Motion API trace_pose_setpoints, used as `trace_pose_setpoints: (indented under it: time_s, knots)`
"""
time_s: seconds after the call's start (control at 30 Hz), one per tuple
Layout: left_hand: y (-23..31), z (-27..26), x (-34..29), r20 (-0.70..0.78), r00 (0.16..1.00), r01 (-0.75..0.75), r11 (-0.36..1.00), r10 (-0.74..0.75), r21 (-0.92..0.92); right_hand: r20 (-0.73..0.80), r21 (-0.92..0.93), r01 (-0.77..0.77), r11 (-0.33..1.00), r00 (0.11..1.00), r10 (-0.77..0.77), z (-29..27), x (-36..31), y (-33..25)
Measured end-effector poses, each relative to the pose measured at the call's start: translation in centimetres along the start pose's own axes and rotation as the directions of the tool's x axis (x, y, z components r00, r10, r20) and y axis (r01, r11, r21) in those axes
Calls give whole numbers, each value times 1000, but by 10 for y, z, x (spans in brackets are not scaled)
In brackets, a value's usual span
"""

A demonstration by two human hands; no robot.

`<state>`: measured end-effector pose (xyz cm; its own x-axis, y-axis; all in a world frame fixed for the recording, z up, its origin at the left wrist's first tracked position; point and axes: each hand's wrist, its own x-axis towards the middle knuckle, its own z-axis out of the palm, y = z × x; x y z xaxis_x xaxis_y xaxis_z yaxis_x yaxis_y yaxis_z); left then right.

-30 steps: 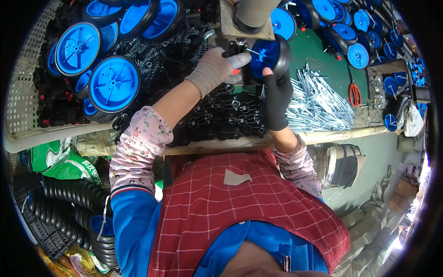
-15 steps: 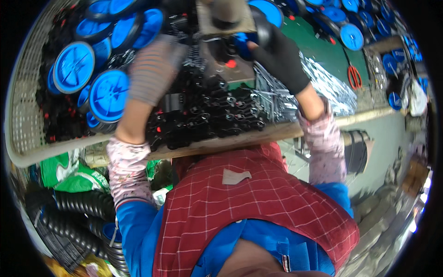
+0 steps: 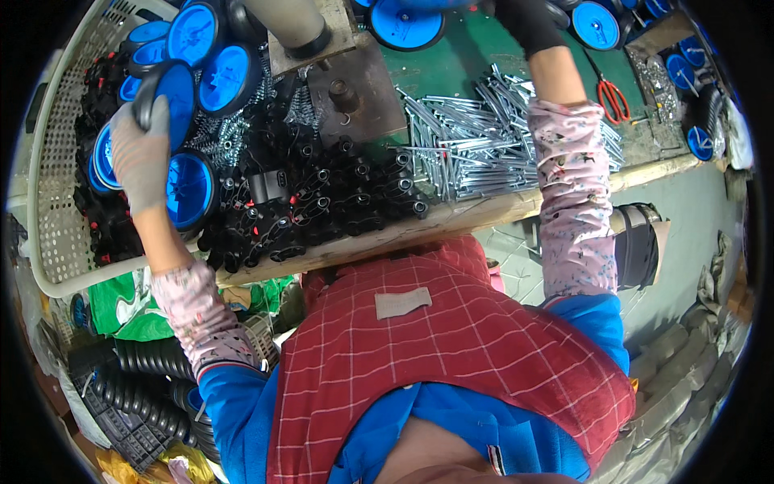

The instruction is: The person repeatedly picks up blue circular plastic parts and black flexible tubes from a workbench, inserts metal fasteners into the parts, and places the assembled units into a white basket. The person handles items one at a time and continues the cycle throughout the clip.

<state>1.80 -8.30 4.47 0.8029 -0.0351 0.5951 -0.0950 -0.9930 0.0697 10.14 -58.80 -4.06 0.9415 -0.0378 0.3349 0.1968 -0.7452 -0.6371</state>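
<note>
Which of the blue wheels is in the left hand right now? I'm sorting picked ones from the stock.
The blue wheel with the black tyre, gripped by the grey-gloved left hand above the white basket. The other wheels lie loose in the pile.

Right hand (image 3: 528,20), black glove, is cut off by the top edge past the green mat (image 3: 476,48); its fingers are out of sight, so its grip is unreadable. The blue wheel (image 3: 407,20) left of it is clipped by the same edge. Left hand (image 3: 141,157), grey glove, covers part of the blue wheel (image 3: 171,97) it holds. The grey cylinder (image 3: 294,20) by the mat loses its top.
</note>
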Motion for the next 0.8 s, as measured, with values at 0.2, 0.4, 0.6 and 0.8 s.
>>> trace_pose_setpoints:
  time_s: [0.2, 0.4, 0.6, 0.8]
  knots:
    - [56, -20, -98, 434, 878, 476, 261, -203, -840, 437, 78, -84, 993, 898, 42, 79, -68, -18]
    - [109, 37, -119, 675, 730, 682, -34, 106, -731, 449, -281, 127, 951, 893, 14, 121, -110, -33]
    - [114, 73, -110, 727, 660, 751, -174, 189, -636, 293, 292, -295, 910, 933, 209, 68, -113, -63]
    - [121, 82, -109, 674, 667, 744, -240, 317, -624, 187, 658, -108, 745, 982, -23, 62, -142, -133]
